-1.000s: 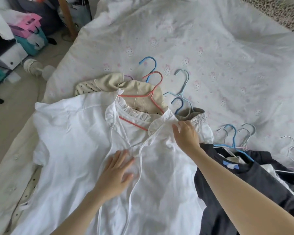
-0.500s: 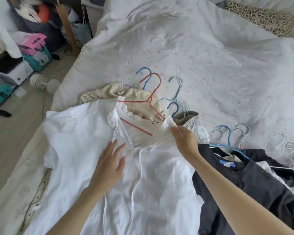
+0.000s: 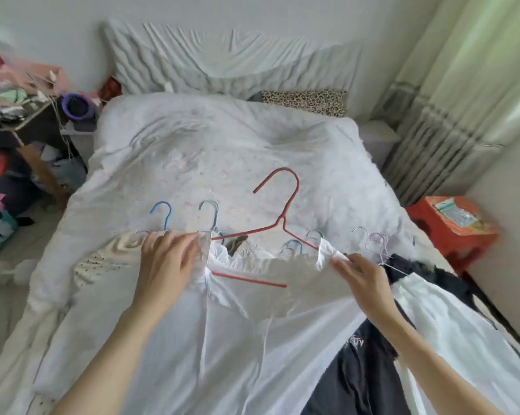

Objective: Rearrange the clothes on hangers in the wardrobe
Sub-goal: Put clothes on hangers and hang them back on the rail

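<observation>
You had the white blouse (image 3: 246, 339) lifted off the near half of the bed (image 3: 223, 139), its body draping down toward the near edge, with the red hanger (image 3: 279, 218) threaded through the neckline so that its hook stood up over the middle of the duvet. Your left hand (image 3: 166, 265) gripped the left shoulder of the blouse, fingers curled over the bunched cloth, and your right hand (image 3: 362, 280) pinched the right shoulder at its outer corner, fingertips closed on a small fold. The fabric looked thin, light and limp: it sagged between your two hands and creased wherever you took it, so I judged it would carry no shape of its own and would slide along the smooth wire if tilted. The hanger looked like slim coated wire, stiff enough to bear this garment but easy to tip. The better hold was probably at the base of the hook, with the shoulder seams seated on the hanger's arms first. Loose ties hung down the front and could have snagged. Other hangers (image 3: 211, 214) lay just beyond, and a dark garment (image 3: 369, 369) lay against the blouse toward the right edge of the bed, close enough to catch.
</observation>
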`<state>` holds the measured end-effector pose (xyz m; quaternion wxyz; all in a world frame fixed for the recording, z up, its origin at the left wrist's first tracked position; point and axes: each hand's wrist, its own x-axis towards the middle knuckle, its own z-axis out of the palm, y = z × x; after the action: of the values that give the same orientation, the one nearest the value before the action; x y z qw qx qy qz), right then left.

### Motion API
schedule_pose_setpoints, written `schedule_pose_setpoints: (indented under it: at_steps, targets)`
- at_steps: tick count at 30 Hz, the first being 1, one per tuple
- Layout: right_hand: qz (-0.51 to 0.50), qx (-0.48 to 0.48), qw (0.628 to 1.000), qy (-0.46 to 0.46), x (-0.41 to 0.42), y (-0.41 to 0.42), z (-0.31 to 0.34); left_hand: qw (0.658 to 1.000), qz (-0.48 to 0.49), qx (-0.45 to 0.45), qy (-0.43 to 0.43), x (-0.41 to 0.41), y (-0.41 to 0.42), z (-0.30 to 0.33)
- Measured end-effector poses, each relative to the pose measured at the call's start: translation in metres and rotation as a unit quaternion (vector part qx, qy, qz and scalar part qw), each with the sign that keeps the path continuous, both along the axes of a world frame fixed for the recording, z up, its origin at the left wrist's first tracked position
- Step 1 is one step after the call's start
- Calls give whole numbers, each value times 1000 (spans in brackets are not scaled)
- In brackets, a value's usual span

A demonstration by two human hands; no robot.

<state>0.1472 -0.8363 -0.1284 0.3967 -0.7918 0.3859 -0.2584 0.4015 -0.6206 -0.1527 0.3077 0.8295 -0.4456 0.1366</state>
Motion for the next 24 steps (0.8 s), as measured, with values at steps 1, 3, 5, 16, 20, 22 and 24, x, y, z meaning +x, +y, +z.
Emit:
schedule_pose_setpoints:
  at_steps: [1,3,5,16,20,22,24]
  targets:
    - [-25,0,1000,-10,-25,-4,9,999,-31,-19,17,-16,-12,13]
    - [-71,-7,997,-35,-80,-11,27,995,-83,-44,40,-55,-37,38]
    - [-115,-29,991,-54,-140,-15,44,990,-125,-63,37,-100,-65,60]
    - [-306,-106,936,-136,-484,28,145,936,-335,-104,7,-412,-176,182]
    - [-365,-163,907,-133,-582,65,175,893,-430,-130,1,-518,-190,208]
    - [-401,-189,889,-118,-628,91,185,858,-494,-143,3,-572,-194,220]
    - [-421,-201,877,-113,-654,108,192,834,-531,-149,11,-608,-195,229]
